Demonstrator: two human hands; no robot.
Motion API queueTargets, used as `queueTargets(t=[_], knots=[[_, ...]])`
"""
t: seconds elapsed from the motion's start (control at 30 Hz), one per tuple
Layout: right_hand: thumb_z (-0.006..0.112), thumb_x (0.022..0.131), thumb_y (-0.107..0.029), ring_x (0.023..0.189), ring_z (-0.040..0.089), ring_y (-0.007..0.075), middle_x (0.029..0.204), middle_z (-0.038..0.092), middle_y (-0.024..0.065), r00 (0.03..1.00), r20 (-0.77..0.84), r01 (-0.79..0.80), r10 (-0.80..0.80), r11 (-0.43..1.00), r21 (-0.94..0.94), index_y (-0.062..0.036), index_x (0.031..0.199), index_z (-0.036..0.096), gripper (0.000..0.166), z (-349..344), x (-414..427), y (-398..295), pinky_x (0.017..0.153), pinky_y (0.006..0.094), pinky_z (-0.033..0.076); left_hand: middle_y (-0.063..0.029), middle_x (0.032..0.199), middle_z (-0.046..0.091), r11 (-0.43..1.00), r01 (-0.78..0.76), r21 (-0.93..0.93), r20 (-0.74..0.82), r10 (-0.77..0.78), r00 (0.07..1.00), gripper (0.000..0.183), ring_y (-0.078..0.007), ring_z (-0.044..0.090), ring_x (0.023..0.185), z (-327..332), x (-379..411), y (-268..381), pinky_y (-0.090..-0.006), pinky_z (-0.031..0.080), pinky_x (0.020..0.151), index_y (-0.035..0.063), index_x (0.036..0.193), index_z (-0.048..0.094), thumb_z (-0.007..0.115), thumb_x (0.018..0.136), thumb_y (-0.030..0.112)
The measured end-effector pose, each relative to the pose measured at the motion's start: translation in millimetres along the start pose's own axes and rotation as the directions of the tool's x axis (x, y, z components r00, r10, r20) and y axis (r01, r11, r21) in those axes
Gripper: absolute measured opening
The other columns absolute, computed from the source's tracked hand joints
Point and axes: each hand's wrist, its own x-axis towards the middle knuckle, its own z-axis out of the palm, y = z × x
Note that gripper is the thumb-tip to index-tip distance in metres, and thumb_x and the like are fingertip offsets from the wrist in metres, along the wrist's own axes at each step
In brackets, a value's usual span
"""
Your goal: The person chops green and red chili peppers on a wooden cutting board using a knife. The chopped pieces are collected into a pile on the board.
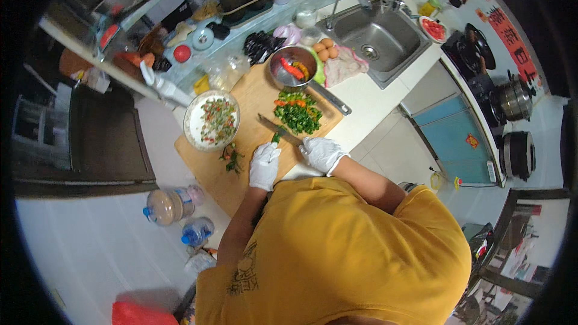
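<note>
My gloved right hand [321, 154] grips a kitchen knife [275, 127], its blade pointing up and left over the wooden cutting board [253, 95]. Beside the blade, my gloved left hand [265, 164] holds a green pepper [276, 137] against the board. Chopped greens and peppers [298, 115] lie in a pile just above the knife. Left of the blade stands a white bowl [188, 122] with chopped pieces in it. Pepper stems [232, 160] lie near my left hand. A metal saucepan [275, 70] holding red and yellow peppers rests on the board's top edge.
Several eggs [326, 49] and a cloth [345, 67] lie between the saucepan and the steel sink [381, 81]. A black plastic bag [263, 46] sits behind the board. Bottles [169, 207] stand at the lower left. The stove with a pot [515, 99] is at the right.
</note>
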Motion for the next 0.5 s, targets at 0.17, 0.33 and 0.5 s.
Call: queueTargets(t=[0.17,0.33,0.5], knots=[[0.051,0.091,-0.022,0.083,0.067,0.0419,0.086,0.068,0.0237,1.000,-0.010,0.015,-0.014,0.997,0.077,-0.0001,0.091,0.064,0.026,8,33,-14,0.073,0.0509,0.052,-0.0172,0.108,0.065,1.000,-0.021,-0.015,0.021,0.021,1.000,0.023,-0.0303,0.061,0.104,1,3,0,-0.0356,0.048,0.094,-0.0023,0.106,0.068,0.062,0.087,0.008],[0.050,0.095,-0.030,0.078,0.066,0.0410,0.081,0.067,0.0221,0.995,-0.095,0.039,-0.030,0.995,0.092,-0.0031,0.089,0.064,0.030,34,60,-10,0.071,0.0505,0.051,-0.0183,0.112,0.065,1.000,-0.001,0.020,0.022,0.001,1.000,0.026,-0.0313,0.060,0.107,-1,1,3,-0.0373,0.046,0.096,-0.0030,0.109,0.066,0.061,0.088,0.012],[0.048,0.096,-0.030,0.079,0.065,0.0414,0.083,0.067,0.0232,0.997,-0.074,0.022,-0.013,0.992,0.123,-0.0026,0.091,0.063,0.032,25,51,-9,0.073,0.0505,0.051,-0.0174,0.111,0.063,0.994,-0.056,0.089,-0.015,0.057,0.998,0.027,-0.0324,0.059,0.106,-6,-2,13,-0.0374,0.046,0.096,0.0009,0.112,0.067,0.062,0.087,0.009]])
